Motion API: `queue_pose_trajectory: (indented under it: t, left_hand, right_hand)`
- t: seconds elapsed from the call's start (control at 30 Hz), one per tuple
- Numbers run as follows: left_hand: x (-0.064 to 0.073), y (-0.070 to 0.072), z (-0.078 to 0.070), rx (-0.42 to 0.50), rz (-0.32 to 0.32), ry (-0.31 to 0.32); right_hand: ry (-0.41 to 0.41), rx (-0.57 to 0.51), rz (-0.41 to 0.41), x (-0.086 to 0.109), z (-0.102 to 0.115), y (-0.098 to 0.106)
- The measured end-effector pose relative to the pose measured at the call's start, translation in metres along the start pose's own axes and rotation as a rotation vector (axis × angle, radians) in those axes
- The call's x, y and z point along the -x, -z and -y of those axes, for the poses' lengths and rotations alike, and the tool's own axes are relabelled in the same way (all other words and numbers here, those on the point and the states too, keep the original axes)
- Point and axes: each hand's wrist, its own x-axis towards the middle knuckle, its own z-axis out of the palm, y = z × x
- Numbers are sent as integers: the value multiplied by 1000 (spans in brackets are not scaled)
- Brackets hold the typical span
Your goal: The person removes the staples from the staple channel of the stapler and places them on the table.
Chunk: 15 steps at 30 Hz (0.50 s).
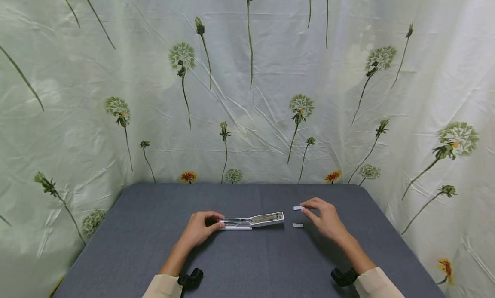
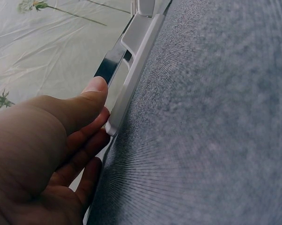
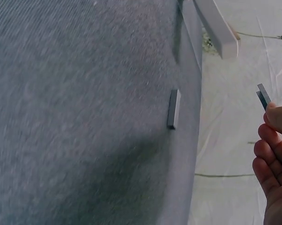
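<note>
A white stapler [image 1: 237,227] lies opened out on the table, its cover [image 1: 267,219] swung back to the right and slightly raised. My left hand [image 1: 199,230] grips the left end of its base. In the left wrist view the thumb [image 2: 95,89] rests by the metal magazine [image 2: 112,63], with fingers against the end of the white base [image 2: 131,89]. Between thumb and forefinger my right hand [image 1: 325,218] pinches a short strip of staples [image 3: 263,96], held above the table. A second staple strip [image 3: 174,110] lies on the cloth below that hand.
Dark grey cloth covers the table [image 1: 135,246]. Behind it and at both sides hangs a pale curtain [image 1: 239,109] printed with dandelions. Black straps with camera mounts [image 1: 190,279] sit on both wrists, near the beige sleeves.
</note>
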Motion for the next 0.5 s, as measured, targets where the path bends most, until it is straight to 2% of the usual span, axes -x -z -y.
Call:
queue_pose_trajectory:
  t: [0.3,0.5]
  left_hand:
    - [0,1,1,-3,-4,4]
    - [0,-1,1,1,-9,-19]
  right_hand:
    - [-54,7,16,5,-8,0]
    - [-83,21,48,11,-15,1]
